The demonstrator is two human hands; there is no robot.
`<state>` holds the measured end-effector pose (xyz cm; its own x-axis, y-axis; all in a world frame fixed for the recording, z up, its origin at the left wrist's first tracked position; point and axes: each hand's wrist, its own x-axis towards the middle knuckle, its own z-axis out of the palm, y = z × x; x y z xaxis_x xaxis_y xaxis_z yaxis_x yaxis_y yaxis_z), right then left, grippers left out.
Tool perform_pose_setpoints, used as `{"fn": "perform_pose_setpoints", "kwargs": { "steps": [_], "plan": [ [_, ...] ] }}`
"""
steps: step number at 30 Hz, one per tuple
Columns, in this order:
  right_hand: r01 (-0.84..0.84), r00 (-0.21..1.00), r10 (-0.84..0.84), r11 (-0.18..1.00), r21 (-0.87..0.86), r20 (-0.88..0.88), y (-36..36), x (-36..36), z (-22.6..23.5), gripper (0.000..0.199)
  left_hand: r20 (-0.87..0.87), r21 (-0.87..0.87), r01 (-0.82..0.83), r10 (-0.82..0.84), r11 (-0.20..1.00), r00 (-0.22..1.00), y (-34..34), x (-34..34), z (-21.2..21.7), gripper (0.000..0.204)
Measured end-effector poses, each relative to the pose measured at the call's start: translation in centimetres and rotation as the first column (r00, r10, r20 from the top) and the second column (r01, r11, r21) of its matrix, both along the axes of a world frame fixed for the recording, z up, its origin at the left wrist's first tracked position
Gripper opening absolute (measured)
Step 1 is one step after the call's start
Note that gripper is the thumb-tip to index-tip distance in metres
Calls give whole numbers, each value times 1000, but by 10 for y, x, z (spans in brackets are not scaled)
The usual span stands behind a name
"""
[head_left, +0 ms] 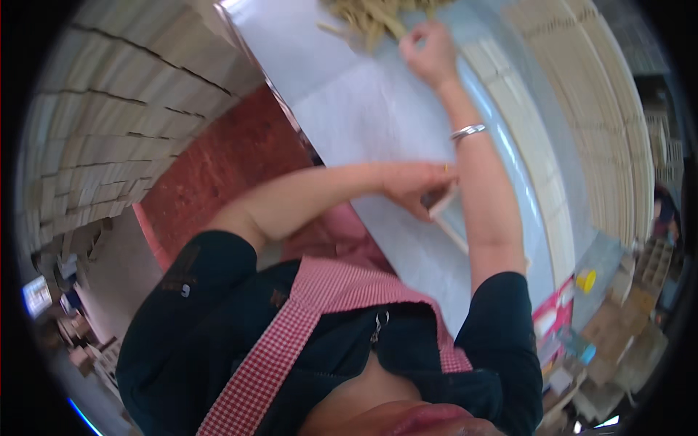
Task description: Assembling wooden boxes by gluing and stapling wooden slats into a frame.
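My left hand (pixel 420 187) is closed around the end of a thin pale strip (pixel 452 231), which looks like wood. The strip slants over the table and passes behind my right forearm. Further away, my right hand (pixel 432 57) reaches to the near edge of a heap of yellowish strips (pixel 363 16). Its fingers are pinched at a yellowish strip (pixel 393 26) that sticks out of the heap. A silver bangle sits on my right wrist. Both hands are over a pale, smooth table (pixel 349 109); the right arm crosses in front of the left fingertips.
A row of pale slats (pixel 520 123) lies along the table's right side, with taller stacks (pixel 592 109) beyond. Large pale stacks (pixel 109 109) stand on the left by a red surface (pixel 225 160). A yellow round item (pixel 585 280) and pink box (pixel 556 316) are at lower right.
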<state>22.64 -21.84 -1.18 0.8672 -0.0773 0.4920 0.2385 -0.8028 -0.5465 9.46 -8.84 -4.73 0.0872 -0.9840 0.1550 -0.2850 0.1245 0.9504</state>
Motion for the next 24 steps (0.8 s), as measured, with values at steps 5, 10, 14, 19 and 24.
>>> {"fn": "perform_pose_setpoints", "kwargs": {
  "steps": [5,10,14,19,24],
  "plan": [
    [395,916,-369,898,195,-160,-95,-89,79,20,158,-131,-86,107,988,982,7,7,12,96],
    [524,846,-424,771,363,-322,-91,-217,74,15,168,15,-70,67,997,984,5,0,16,110],
    [512,770,-415,855,82,-484,-61,-249,60,13,178,54,-90,79,995,981,6,-5,14,117],
    [318,826,-212,940,121,-523,-43,-254,51,12,188,76,-127,111,989,976,6,-8,11,125],
    [282,861,-160,940,190,-484,-31,-251,55,12,202,-1,-142,140,990,969,5,-6,1,128]
  ]
}}
